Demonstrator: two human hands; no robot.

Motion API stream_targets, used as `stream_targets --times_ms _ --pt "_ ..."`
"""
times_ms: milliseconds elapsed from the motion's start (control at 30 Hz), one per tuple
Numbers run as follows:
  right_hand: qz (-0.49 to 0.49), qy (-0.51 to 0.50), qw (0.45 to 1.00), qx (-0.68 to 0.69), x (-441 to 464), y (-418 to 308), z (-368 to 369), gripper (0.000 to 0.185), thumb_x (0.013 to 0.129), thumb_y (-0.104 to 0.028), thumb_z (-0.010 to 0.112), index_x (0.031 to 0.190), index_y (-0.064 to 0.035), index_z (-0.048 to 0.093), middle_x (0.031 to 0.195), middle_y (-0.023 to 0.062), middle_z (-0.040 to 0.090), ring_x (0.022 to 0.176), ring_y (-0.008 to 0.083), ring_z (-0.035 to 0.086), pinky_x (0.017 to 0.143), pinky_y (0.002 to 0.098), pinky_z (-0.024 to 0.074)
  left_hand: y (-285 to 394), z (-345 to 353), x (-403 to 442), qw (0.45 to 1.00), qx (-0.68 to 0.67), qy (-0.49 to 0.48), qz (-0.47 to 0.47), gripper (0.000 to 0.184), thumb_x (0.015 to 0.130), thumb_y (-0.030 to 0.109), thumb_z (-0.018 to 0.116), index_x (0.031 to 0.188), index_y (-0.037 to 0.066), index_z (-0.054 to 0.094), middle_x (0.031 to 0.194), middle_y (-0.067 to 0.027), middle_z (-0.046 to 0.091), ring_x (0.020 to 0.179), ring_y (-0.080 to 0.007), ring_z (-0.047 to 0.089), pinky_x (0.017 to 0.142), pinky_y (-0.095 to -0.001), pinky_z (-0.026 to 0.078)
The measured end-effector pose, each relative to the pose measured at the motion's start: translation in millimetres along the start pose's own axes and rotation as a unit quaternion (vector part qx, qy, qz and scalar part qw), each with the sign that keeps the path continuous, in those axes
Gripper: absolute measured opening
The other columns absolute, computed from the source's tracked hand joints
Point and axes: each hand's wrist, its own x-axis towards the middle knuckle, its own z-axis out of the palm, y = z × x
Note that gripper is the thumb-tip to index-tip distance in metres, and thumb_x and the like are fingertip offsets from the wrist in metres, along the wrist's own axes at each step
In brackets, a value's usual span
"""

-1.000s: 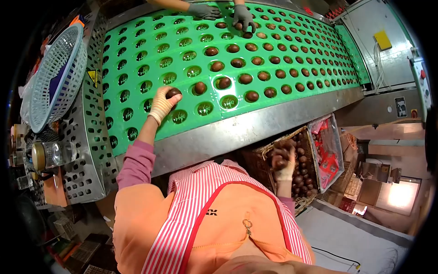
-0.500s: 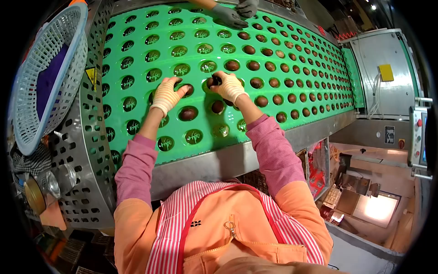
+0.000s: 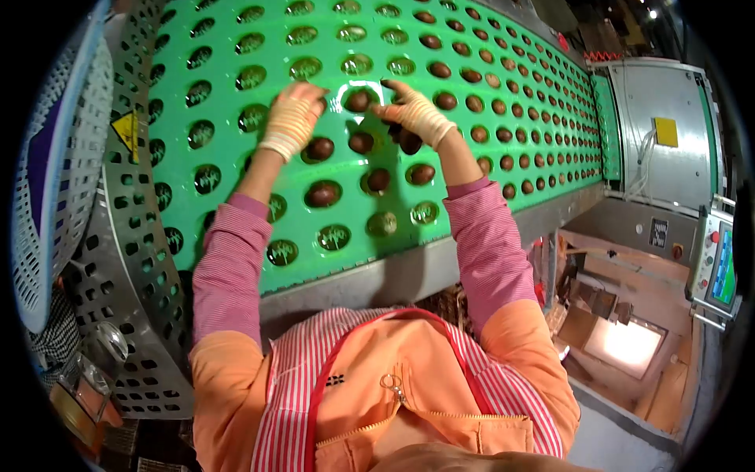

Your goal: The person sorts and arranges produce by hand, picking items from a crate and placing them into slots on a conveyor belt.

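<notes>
A green belt [image 3: 354, 208] fills most of my head view, bounded on the near side by a steel edge [image 3: 429, 271]. A perforated panel [image 3: 153, 322] stands at the left end; a cabinet [image 3: 645, 102] stands at the right.

The left hand [image 3: 292, 122], in a pale glove, reaches over the belt with its fingers bent downward. I cannot tell whether it pinches anything; its fingertips are mostly hidden from me.

The right hand [image 3: 419, 116], gloved likewise, lies opposite. Thumb and forefinger stand apart; the remaining fingers are hidden. A dark piece [image 3: 409, 142] shows beneath the palm, and I cannot confirm whether it is gripped or lies in a pit.

The belt carries rows of oval pits. On the right they hold brown pieces; between the hands, one seated piece [image 3: 360, 100] lies just beyond the right thumb. The front pit [image 3: 334, 237] and most on the left show bare markings.

I judge the step in hand to be seating pieces, one per pit. The next move calls for aligning fingertips over an unfilled pit and lowering before release, without nudging seated neighbours.
</notes>
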Motion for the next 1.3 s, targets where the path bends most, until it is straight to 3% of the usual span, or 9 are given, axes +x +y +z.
stream_targets --times_ms 33,267,400,600,700,933,1133,1200,1300 --pt "-0.048 0.028 0.995 0.084 -15 11 -3 0.061 0.085 -0.022 0.075 0.136 -0.0039 0.049 0.088 0.0087 0.064 0.060 0.0134 0.057 0.050 0.0319 0.0504 -6 -4 0 0.999 -0.026 0.016 0.017 0.028 0.092 0.022 0.054 0.115 0.012 0.064 0.115 -0.0118 0.062 0.107 -0.0337 0.057 0.097 -0.0431 0.045" --pt "-0.097 0.277 0.943 0.155 -94 148 9 0.037 0.085 -0.026 0.075 0.105 0.0040 0.065 0.086 0.0018 0.062 0.079 0.0096 0.056 0.071 0.0264 0.0481 26 -20 -40 0.973 -0.154 0.136 -0.104 0.024 0.091 0.017 0.060 0.113 0.008 0.066 0.117 -0.0133 0.063 0.105 -0.0305 0.062 0.091 -0.0384 0.049" --pt "-0.178 0.437 0.882 0.002 -116 185 36 0.025 0.084 -0.015 0.074 0.103 -0.0010 0.065 0.095 0.0097 0.061 0.080 0.0186 0.059 0.073 0.0318 0.0501 57 -31 -66 0.953 -0.249 0.122 -0.123 0.023 0.093 0.015 0.060 0.113 0.006 0.066 0.116 -0.0116 0.064 0.103 -0.0256 0.062 0.090 -0.0352 0.049" --pt "-0.414 0.151 0.884 -0.154 -166 125 96 0.032 0.084 -0.006 0.067 0.115 -0.0078 0.059 0.118 0.0142 0.059 0.111 0.0343 0.057 0.092 0.0427 0.0484 90 -37 -75 0.951 -0.272 0.125 -0.082 0.020 0.094 0.013 0.059 0.110 0.004 0.067 0.107 -0.0119 0.066 0.099 -0.0229 0.063 0.088 -0.0348 0.051" --pt "-0.345 0.199 0.827 -0.396 -165 153 111 0.033 0.080 -0.014 0.066 0.112 -0.0188 0.061 0.128 0.0083 0.055 0.123 0.0348 0.049 0.093 0.0488 0.0461 111 -31 -76 0.956 -0.270 0.070 -0.089 0.020 0.093 0.016 0.060 0.108 0.005 0.067 0.105 -0.0137 0.067 0.094 -0.0289 0.065 0.087 -0.0372 0.051" --pt "-0.319 0.342 0.858 -0.214 -230 155 90 0.026 0.079 -0.007 0.066 0.105 -0.0127 0.065 0.118 0.0140 0.060 0.108 0.0380 0.056 0.090 0.0453 0.0483 161 28 -80 0.984 0.089 -0.148 -0.035 0.044 0.088 0.046 0.061 0.114 0.011 0.062 0.114 -0.0148 0.062 0.106 -0.0355 0.059 0.088 -0.0466 0.048" --pt "-0.202 0.484 0.826 -0.208 -333 257 67 0.025 0.082 -0.007 0.067 0.107 -0.0087 0.066 0.116 0.0155 0.062 0.106 0.0363 0.058 0.091 0.0437 0.0482 171 50 -73 0.913 0.286 -0.228 0.183 0.014 0.083 0.014 0.058 0.094 0.013 0.066 0.108 -0.0095 0.059 0.105 -0.0286 0.055 0.085 -0.0425 0.047" --pt "-0.133 0.544 0.810 -0.173 -374 300 65 0.021 0.085 -0.011 0.067 0.106 -0.0070 0.067 0.115 0.0161 0.063 0.105 0.0363 0.059 0.093 0.0433 0.0474 190 43 -61 0.871 0.359 -0.297 0.155 0.017 0.083 0.019 0.061 0.098 0.012 0.064 0.111 -0.0094 0.059 0.108 -0.0291 0.055 0.088 -0.0435 0.047" --pt "-0.019 0.622 0.773 -0.126 -432 351 70 0.021 0.087 -0.016 0.066 0.105 -0.0040 0.067 0.116 0.0177 0.064 0.107 0.0360 0.060 0.095 0.0418 0.0468 229 59 -66 0.950 0.147 -0.203 0.187 0.053 0.088 0.033 0.062 0.133 0.009 0.050 0.134 -0.0129 0.051 0.122 -0.0339 0.049 0.099 -0.0483 0.042"
